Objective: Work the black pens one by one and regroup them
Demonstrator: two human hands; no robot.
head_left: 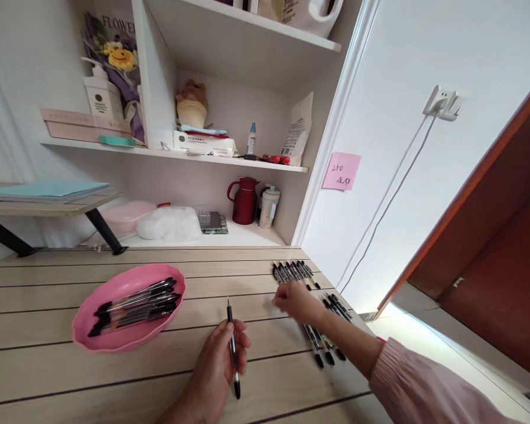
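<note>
My left hand (223,356) is closed around a pen (232,338), held above the table with its bare writing tip pointing up and away. Over the right side of the table, my right hand (298,299) has its fingers curled together; whatever they pinch, if anything, is hidden. Beyond that hand lies a row of pens (294,272), side by side. Nearer to me, a second group of pens (320,347) is partly covered by my right forearm. A pink scalloped bowl (82,330) at the left holds a pile of capped pens (136,307).
A small raised stand (83,203) with black legs carries blue folders at the left. Behind the table, shelves (265,162) hold a dark red jug (244,201), a tumbler (269,207) and bottles. The wall with a pink note (341,171) borders the right side.
</note>
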